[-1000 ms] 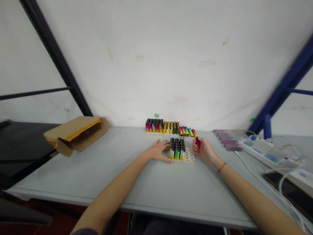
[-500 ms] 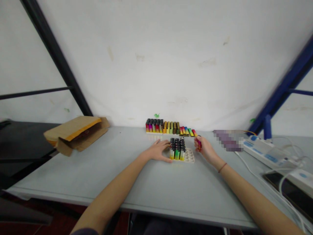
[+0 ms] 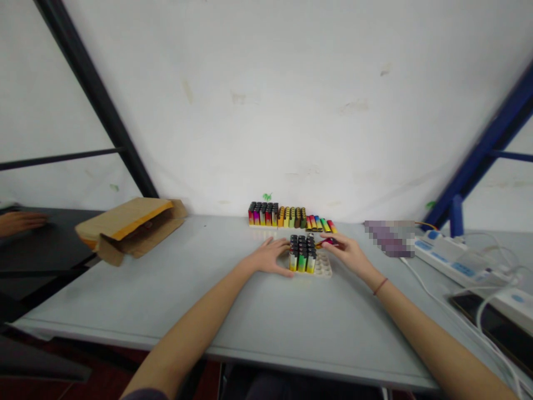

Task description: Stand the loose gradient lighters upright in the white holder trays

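Note:
Several lighters [image 3: 302,254] with black tops stand upright in a white tray [image 3: 325,272], whose right part shows bare round slots. My left hand [image 3: 268,258] rests at the tray's left side, fingers apart, touching the edge of the lighter group. Over the tray's back right, my right hand [image 3: 343,250] pinches a red lighter [image 3: 329,241], tilted sideways beside the standing ones. Behind, by the wall, stand a block of lighters with black tops [image 3: 263,214] and a block of yellow and dark ones [image 3: 292,217]. Several colourful lighters [image 3: 320,224] lie to their right.
An open cardboard box [image 3: 133,225] sits at the table's left. On the right are a purple blurred item [image 3: 389,239], a white power strip [image 3: 462,266] with cables, and a dark phone [image 3: 491,319]. Another person's hand [image 3: 23,222] is over the dark table at far left.
My right hand has moved left over the tray with the red lighter, which has turned from upright to sideways. Another person's hand has appeared at far left. My left hand stays put.

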Tool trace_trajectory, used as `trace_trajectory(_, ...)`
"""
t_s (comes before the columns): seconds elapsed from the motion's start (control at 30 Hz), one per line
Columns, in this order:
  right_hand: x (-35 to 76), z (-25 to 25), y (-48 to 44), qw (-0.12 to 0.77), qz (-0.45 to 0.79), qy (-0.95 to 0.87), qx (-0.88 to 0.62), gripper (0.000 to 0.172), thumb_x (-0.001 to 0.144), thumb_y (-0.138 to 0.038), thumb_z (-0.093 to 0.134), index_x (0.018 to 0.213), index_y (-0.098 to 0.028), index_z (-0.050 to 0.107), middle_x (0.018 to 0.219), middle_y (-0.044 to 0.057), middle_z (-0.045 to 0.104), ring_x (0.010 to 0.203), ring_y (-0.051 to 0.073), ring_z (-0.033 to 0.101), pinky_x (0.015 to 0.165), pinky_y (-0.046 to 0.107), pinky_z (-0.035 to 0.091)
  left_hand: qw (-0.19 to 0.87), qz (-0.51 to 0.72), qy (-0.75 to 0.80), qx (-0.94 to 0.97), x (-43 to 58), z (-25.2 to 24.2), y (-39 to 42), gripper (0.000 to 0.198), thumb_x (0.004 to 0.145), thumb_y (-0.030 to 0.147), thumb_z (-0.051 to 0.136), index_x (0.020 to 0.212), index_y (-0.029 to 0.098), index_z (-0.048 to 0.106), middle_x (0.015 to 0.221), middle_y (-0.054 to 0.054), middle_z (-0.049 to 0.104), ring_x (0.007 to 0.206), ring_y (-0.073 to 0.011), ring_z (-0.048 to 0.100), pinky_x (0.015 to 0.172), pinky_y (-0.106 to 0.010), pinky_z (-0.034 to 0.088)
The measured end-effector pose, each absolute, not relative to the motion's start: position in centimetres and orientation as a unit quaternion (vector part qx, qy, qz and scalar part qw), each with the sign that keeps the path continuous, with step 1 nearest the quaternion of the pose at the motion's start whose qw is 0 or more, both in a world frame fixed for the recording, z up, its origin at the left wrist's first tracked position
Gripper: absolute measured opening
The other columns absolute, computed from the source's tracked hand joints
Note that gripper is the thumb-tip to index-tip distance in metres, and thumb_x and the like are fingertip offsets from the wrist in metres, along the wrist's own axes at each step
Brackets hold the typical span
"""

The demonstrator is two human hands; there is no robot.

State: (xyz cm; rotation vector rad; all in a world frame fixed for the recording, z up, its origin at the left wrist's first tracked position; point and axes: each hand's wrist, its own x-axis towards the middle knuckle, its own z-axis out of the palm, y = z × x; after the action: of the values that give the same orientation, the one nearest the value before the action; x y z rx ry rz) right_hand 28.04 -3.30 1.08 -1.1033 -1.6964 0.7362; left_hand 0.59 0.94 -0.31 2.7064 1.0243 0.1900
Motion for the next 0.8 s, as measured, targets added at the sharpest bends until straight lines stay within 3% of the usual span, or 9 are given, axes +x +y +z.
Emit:
trace_trajectory(0.27, 28.1, 0.8, -3.5, 0.418, 0.163, -0.763, -0.466, 0.032, 0.081, -0.035, 0.062, 0.111, -0.023, 0.064, 0.104, 0.008, 0.069, 0.087, 0.023, 0.063, 0.082, 0.040, 0.050, 0.119, 0.063, 0.352, 0.926, 0.5, -0.3, 0.9, 0.097, 0.068, 0.079, 0.056, 0.144, 0.022, 0.035, 0.151, -0.012, 0.031, 0.140, -0.0307, 0.026, 0.115, -0.051, 0.003)
trace_trajectory(0.43, 27.3, 0.8, -3.5, 0.423, 0.162, -0.762, -0.463, 0.027, 0.082, -0.036, 0.060, 0.106, -0.024, 0.061, 0.094, 0.007, 0.068, 0.081, 0.023, 0.062, 0.083, 0.041, 0.049, 0.120, 0.062, 0.353, 0.926, 0.6, -0.2, 0.8, 0.097, 0.068, 0.080, 0.056, 0.144, 0.022, 0.035, 0.151, -0.013, 0.031, 0.140, -0.0304, 0.026, 0.115, -0.052, 0.003)
trace_trajectory(0.5, 27.1, 0.9, -3.5, 0.420, 0.169, -0.772, -0.446, 0.027, 0.086, -0.038, 0.053, 0.109, -0.024, 0.062, 0.105, 0.008, 0.068, 0.093, 0.024, 0.062, 0.091, 0.043, 0.046, 0.122, 0.061, 0.352, 0.926, 0.6, -0.2, 0.8, 0.098, 0.067, 0.079, 0.057, 0.144, 0.022, 0.035, 0.152, -0.013, 0.031, 0.140, -0.0309, 0.025, 0.115, -0.053, 0.003)
trace_trajectory(0.67, 27.7, 0.5, -2.8, 0.428, 0.196, -0.758, -0.452, 0.048, 0.097, -0.046, 0.026, 0.129, -0.023, 0.053, 0.130, 0.009, 0.058, 0.124, 0.023, 0.049, 0.109, 0.047, 0.031, 0.123, 0.061, 0.356, 0.924, 0.5, -0.2, 0.9, 0.099, 0.067, 0.080, 0.057, 0.144, 0.022, 0.034, 0.152, -0.013, 0.029, 0.141, -0.0323, 0.024, 0.115, -0.053, 0.003)
trace_trajectory(0.8, 28.2, -1.2, -1.7, 0.349, 0.177, -0.788, -0.475, 0.052, 0.096, -0.051, 0.024, 0.131, -0.026, 0.053, 0.140, 0.005, 0.051, 0.136, 0.024, 0.034, 0.114, 0.050, 0.020, 0.126, 0.061, 0.358, 0.923, 0.5, -0.2, 0.8, 0.098, 0.068, 0.079, 0.057, 0.144, 0.022, 0.034, 0.152, -0.013, 0.030, 0.141, -0.0319, 0.024, 0.115, -0.053, 0.003)
